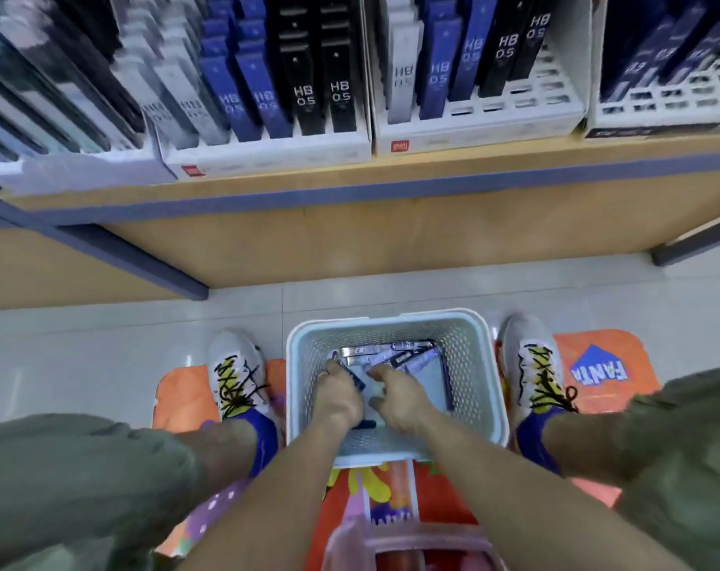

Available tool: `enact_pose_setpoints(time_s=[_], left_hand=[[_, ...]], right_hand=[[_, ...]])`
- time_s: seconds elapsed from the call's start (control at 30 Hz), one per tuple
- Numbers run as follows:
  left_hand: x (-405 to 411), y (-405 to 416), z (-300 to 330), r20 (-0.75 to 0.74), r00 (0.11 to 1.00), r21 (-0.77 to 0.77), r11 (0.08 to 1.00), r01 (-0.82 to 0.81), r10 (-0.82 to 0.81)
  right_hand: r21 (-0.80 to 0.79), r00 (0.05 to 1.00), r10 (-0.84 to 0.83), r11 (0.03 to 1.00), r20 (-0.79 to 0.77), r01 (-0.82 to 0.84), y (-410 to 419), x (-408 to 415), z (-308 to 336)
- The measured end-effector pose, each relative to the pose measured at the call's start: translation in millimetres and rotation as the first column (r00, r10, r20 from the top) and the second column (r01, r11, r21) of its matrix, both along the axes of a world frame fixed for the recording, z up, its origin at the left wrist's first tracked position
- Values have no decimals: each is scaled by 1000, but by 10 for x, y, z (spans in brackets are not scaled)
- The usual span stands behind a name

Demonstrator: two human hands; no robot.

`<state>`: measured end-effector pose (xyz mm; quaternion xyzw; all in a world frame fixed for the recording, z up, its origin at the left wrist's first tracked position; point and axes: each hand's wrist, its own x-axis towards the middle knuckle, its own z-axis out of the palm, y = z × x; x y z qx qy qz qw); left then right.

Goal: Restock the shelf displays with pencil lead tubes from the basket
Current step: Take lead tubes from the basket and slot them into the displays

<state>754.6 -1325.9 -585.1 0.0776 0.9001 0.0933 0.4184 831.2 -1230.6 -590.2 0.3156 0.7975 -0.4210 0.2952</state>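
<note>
A pale blue perforated basket stands on the floor between my feet, holding several pencil lead tubes in grey, blue and black. Both my hands are down inside it. My left hand has its fingers curled round a dark tube at the basket's left side. My right hand reaches into the loose tubes with fingers bent; whether it holds one is hidden. Above, white display trays on the shelf hold upright rows of grey, blue and black HB 0.5 tubes.
The wooden shelf edge with a blue-grey rail overhangs the floor ahead. An orange printed mat lies under my shoes. A pink translucent container sits at the bottom, close to my body. A right-hand tray has free slots.
</note>
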Motion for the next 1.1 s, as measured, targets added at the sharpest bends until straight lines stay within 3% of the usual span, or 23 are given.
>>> enact_pose_setpoints(time_s=[0.17,0.23,0.47,0.63,0.73,0.87,1.1], left_hand=[[92,41,-200,-98,989,46,993,-110,114],[127,39,-263,-114,988,61,994,-96,102],[184,15,-403,-81,993,134,988,-75,86],[206,2,-460,-139,977,283,952,-115,159],[173,5,-506,-245,969,246,964,100,-38],[116,64,-508,-390,853,132,896,424,-347],[111,249,-601,-391,739,51,789,613,-549]], right_hand=[[423,992,116,902,-48,-85,89,26,-127],[499,994,99,864,-39,-66,185,85,-149],[426,992,130,897,0,-118,398,235,-225],[479,976,202,867,-82,-139,398,204,-290],[474,968,244,860,-59,-188,418,220,-355],[457,954,300,851,-18,-259,458,221,-376],[472,919,392,802,47,-366,529,206,-356]])
